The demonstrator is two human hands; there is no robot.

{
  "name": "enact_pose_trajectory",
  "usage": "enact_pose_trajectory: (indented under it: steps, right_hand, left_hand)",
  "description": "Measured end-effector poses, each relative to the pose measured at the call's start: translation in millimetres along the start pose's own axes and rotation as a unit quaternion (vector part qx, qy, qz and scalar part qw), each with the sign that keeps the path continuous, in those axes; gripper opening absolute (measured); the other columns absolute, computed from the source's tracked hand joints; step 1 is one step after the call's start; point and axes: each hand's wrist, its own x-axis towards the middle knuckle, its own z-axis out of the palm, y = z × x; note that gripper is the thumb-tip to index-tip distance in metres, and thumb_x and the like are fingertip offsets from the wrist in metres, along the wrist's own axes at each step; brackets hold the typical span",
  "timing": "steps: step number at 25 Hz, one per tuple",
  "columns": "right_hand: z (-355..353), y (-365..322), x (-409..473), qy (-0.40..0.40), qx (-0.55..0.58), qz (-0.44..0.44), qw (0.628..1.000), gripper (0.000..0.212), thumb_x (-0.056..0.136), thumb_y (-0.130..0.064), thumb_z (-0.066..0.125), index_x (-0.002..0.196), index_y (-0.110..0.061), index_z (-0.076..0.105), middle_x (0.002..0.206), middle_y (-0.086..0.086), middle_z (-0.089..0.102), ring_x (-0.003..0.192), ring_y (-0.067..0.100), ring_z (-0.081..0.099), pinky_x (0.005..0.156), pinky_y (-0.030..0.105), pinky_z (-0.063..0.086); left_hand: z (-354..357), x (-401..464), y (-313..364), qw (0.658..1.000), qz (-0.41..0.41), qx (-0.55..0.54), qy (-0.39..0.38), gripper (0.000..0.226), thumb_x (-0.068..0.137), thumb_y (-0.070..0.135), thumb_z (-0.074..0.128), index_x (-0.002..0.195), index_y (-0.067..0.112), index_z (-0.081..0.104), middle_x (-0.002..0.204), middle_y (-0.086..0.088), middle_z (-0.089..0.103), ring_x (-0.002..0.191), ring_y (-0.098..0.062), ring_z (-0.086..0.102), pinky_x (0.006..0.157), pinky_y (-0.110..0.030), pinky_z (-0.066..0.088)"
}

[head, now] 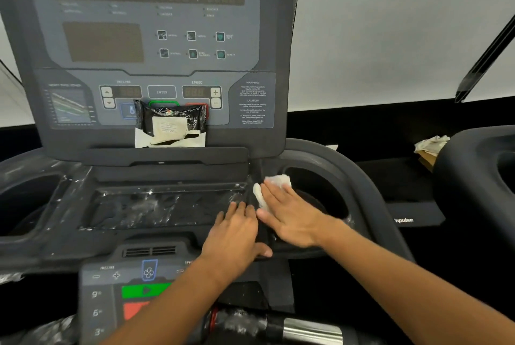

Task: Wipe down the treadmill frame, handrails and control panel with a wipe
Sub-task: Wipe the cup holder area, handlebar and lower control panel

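Note:
The treadmill's control panel (156, 38) rises in front of me, above a dark console tray (161, 205) still covered in shiny plastic film. My right hand (289, 213) lies flat with straight fingers on a white wipe (276, 181), pressing it on the console ridge beside the right cup holder (320, 194). My left hand (237, 236) rests flat right beside it on the tray's right edge, thumb over the front lip, holding nothing. A black wipe pack (170, 124) leans against the panel's lower buttons.
A lower keypad (125, 289) with green and red buttons sits near my left forearm. A chrome handrail (306, 330) runs along the bottom. A left cup holder (28, 199) lies far left. A neighbouring machine (479, 166) with a crumpled cloth (430, 144) stands at right.

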Motion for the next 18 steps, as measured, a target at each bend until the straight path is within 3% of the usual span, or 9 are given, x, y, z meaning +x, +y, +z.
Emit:
enact_pose_trajectory:
  steps: [4, 7, 12, 15, 18]
  right_hand:
    - [23.1, -46.5, -74.8, -0.005, -0.024, 0.01, 1.0, 0.077, 0.101, -0.059, 0.013, 0.154, -0.009, -0.014, 0.159, 0.003, -0.022, 0.146, 0.014, -0.025, 0.116, 0.028, -0.02]
    - [32.6, -50.8, -72.9, 0.006, -0.032, 0.058, 0.998, 0.079, 0.1, -0.063, 0.009, 0.154, -0.01, -0.014, 0.161, 0.005, -0.021, 0.147, 0.016, -0.025, 0.12, 0.033, -0.016]
    - [3.4, -8.9, 51.8, 0.023, -0.028, 0.157, 0.987, 0.088, 0.095, -0.068, 0.005, 0.155, -0.004, -0.009, 0.164, 0.013, -0.01, 0.151, 0.022, -0.015, 0.121, 0.044, -0.012]
    - [-12.3, 9.3, 98.9, 0.02, -0.058, 0.172, 0.983, 0.091, 0.094, -0.07, 0.005, 0.156, -0.003, 0.001, 0.164, 0.017, 0.002, 0.152, 0.028, -0.006, 0.121, 0.047, -0.009]
    - [-5.0, -1.4, 70.1, 0.024, -0.043, 0.128, 0.991, 0.093, 0.093, -0.071, 0.003, 0.155, -0.003, -0.009, 0.163, 0.015, -0.013, 0.151, 0.024, -0.015, 0.122, 0.042, -0.01]
  left_hand:
    - [-14.7, -9.7, -25.5, 0.997, -0.037, 0.064, -0.018, 0.111, 0.079, 0.065, 0.068, 0.157, 0.007, 0.014, 0.163, -0.013, 0.021, 0.152, -0.035, 0.011, 0.12, -0.054, 0.02]
    - [-26.5, -17.0, -52.4, 0.995, -0.08, 0.059, -0.031, 0.106, 0.083, 0.069, 0.061, 0.158, 0.011, 0.013, 0.165, -0.012, 0.014, 0.153, -0.037, 0.005, 0.119, -0.057, 0.019]
    - [-16.2, -8.0, -75.3, 0.989, -0.133, -0.021, -0.053, 0.097, 0.072, 0.072, 0.069, 0.145, 0.017, 0.036, 0.147, -0.011, 0.04, 0.137, -0.039, 0.039, 0.105, -0.058, 0.042]
    - [-10.1, 2.5, -80.0, 0.988, -0.143, -0.035, -0.052, 0.1, 0.067, 0.068, 0.076, 0.143, 0.017, 0.037, 0.146, -0.013, 0.039, 0.133, -0.04, 0.042, 0.104, -0.059, 0.043]
    - [-10.1, 4.6, -77.9, 0.987, -0.146, -0.043, -0.056, 0.098, 0.07, 0.062, 0.078, 0.145, 0.015, 0.035, 0.149, -0.015, 0.035, 0.136, -0.041, 0.039, 0.105, -0.062, 0.041]
